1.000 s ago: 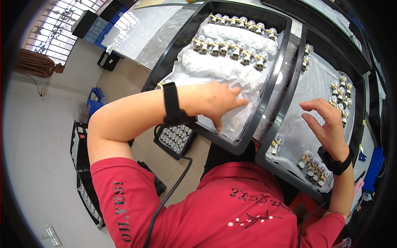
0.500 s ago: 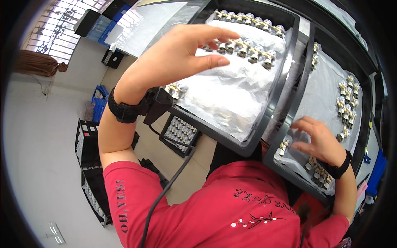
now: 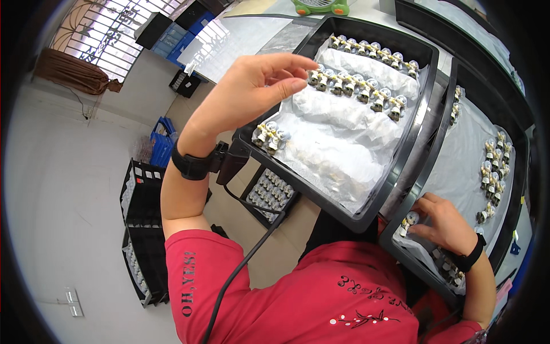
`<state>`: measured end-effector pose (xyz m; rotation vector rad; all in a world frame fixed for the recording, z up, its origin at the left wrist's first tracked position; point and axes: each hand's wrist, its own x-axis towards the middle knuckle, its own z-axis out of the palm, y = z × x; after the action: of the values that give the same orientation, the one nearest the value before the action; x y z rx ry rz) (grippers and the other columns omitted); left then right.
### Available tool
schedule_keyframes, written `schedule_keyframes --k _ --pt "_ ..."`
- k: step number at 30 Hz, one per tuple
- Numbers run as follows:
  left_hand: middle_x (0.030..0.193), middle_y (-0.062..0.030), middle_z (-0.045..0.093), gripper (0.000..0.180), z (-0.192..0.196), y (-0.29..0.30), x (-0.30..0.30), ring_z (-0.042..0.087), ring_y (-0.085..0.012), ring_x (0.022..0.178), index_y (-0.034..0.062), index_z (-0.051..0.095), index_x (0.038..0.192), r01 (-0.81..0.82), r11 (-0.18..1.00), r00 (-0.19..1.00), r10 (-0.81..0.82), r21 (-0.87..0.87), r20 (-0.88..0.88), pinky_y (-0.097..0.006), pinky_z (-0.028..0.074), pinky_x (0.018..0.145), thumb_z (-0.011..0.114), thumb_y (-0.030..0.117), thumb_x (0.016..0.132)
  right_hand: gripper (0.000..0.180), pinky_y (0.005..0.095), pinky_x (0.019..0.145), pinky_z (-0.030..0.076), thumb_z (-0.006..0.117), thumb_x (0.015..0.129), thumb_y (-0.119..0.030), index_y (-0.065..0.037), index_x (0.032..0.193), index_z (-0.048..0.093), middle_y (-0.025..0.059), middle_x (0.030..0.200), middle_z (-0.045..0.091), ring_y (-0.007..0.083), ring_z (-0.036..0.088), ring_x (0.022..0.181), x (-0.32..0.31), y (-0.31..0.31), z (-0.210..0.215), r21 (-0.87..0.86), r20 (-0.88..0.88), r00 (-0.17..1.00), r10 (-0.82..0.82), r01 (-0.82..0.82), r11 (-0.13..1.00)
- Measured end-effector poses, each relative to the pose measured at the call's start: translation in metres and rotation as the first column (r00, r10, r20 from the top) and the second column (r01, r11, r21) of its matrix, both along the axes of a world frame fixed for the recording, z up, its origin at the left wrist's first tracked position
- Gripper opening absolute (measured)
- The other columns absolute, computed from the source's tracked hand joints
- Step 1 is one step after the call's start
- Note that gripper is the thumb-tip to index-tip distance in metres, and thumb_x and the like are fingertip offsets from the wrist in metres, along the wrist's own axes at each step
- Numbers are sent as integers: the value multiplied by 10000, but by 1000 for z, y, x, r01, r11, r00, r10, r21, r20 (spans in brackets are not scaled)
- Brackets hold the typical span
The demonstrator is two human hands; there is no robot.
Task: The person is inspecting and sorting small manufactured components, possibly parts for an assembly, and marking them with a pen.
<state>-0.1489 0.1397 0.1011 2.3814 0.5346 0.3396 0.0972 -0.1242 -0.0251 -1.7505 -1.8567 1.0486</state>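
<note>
My left hand [image 3: 246, 94] is raised over the left black tray [image 3: 344, 211]; thumb and forefinger are apart, their tips right beside the left end of a row of small white figurines [image 3: 366, 94]. A second row [image 3: 372, 50] stands behind it, and a pair of figurines [image 3: 269, 135] sits at the tray's near left corner on white padding [image 3: 338, 143]. My right hand [image 3: 444, 222] rests in the near corner of the right black tray [image 3: 458, 80], fingers curled next to a single figurine [image 3: 408, 220]. Several more figurines [image 3: 494, 172] stand along that tray's right side.
A lower tray of small parts [image 3: 269, 192] shows under the table edge. Black racks [image 3: 140, 229] stand on the floor at left, with blue crates [image 3: 163, 140] beyond them. A black cable [image 3: 246, 264] runs down past my red shirt. A green object [image 3: 321, 7] sits at the back.
My left hand lifted off the white padding and now hovers by the figurine row. My right hand dropped from the middle of the right tray to its near corner.
</note>
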Motion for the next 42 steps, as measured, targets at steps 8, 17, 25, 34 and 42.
schedule_keyframes --k 8,17,25,34,42 --pt "989 -83 651 262 -33 14 18 583 -114 891 -7 588 1133 38 999 940 -30 14 -340 -257 470 800 553 95 894 315 388 752 482 680 685 -78 22 968 587 180 885 568 344 590 834 5 -3 -4 54 8 1000 -2 2 999" --pt "1215 -87 550 364 -22 -76 74 564 -154 1025 -8 508 1234 288 866 957 -280 -410 80 -280 440 893 508 -26 870 303 320 720 474 704 730 -76 -27 1004 582 101 886 564 239 585 807 32 -2 26 274 -35 990 -133 138 952" --pt "1310 -138 399 705 -62 -110 129 563 -203 1075 99 197 1440 363 483 891 -429 -797 146 -316 457 914 601 47 864 349 290 772 501 712 718 -12 -69 1043 599 74 965 579 184 595 842 35 -7 43 607 -244 944 -222 327 724" --pt "1129 -101 534 639 -81 -114 149 593 -176 993 72 315 1377 402 419 915 -208 -814 345 -296 490 872 640 35 828 651 338 934 423 757 722 -169 -73 1286 447 74 1208 529 200 526 1091 42 -6 35 515 -365 894 -261 427 743" --pt "1136 -140 483 710 -83 -115 145 607 -175 941 68 294 1391 364 472 931 -158 -803 329 -272 501 799 693 88 805 818 362 915 420 812 640 -163 -98 1327 373 92 1248 484 235 510 1092 32 0 25 612 -228 929 -292 370 699"
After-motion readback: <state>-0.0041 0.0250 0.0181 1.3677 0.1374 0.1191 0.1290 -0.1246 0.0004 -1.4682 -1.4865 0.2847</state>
